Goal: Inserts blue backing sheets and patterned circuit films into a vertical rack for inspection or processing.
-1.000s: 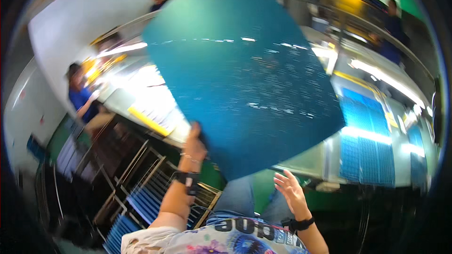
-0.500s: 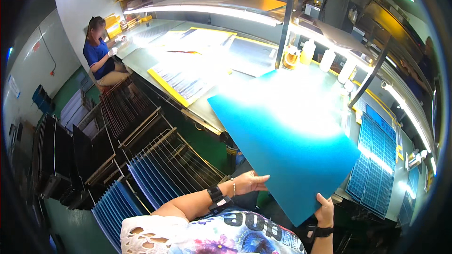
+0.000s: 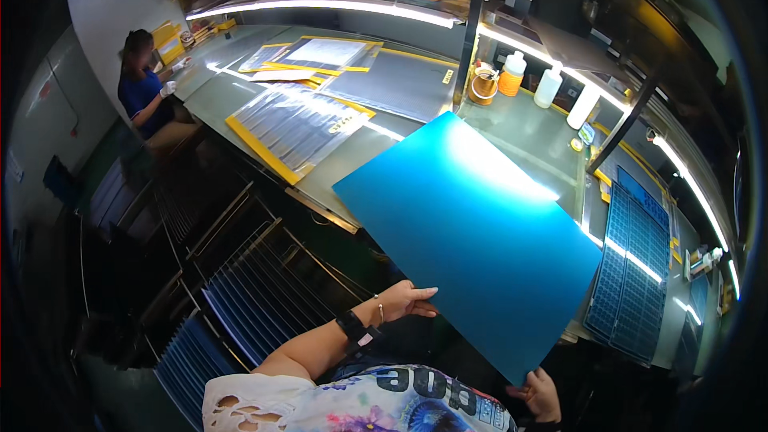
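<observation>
The blue panel (image 3: 476,248), upraised a second ago, is now lowered before the person, over the worktop (image 3: 524,134)'s near side; left fingers (image 3: 420,294) pinch its left edge; right fingers (image 3: 522,391), empty then, grasp its near corner; two-handed, it looks steadier to handle.

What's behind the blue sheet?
Beyond the blue sheet, the workbench and bottles show. The sheet covers part of the workbench's front edge; anything else directly behind is hidden.
</observation>
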Demonstrator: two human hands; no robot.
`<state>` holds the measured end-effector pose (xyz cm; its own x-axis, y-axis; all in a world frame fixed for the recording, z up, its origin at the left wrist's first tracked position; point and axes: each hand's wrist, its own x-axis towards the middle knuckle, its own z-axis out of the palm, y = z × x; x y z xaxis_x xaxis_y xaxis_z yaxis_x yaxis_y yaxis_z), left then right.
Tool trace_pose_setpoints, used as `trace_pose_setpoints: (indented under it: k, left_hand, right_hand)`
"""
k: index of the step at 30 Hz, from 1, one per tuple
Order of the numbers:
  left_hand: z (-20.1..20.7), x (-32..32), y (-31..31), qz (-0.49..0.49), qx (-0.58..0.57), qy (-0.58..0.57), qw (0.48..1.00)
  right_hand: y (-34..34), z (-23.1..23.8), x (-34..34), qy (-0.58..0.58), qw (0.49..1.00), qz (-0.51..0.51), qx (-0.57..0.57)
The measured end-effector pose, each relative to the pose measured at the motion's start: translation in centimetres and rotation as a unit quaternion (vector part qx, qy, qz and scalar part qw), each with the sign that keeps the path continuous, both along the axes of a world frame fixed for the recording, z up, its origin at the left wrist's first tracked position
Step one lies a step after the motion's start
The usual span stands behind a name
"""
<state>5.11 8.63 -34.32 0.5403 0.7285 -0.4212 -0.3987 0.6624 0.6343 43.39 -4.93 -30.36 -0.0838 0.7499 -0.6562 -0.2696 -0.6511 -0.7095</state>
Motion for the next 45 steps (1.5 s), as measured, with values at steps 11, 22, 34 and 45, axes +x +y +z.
trace_pose_setpoints:
  k: [11,22,34,45]
  left_hand:
    - [4.1,-2.6,-0.4,-0.168,0.101,0.157,0.968]
    - [5.7,-24.7,10.8,0.156,0.279,0.881,0.348]
    - [6.1,-27.7,11.8,0.052,0.172,0.901,0.394]
    - [0.2,-35.7,13.4,0.524,-0.056,0.274,0.804]
  right_hand:
    - [2.8,5.4,2.3,-0.230,0.969,-0.051,0.077]
    - [9.5,6.3,2.0,-0.390,0.900,-0.071,0.178]
    - [10.8,11.2,2.1,-0.655,0.697,0.149,0.252]
    - [8.6,8.8,-3.4,-0.365,0.900,0.171,0.166]
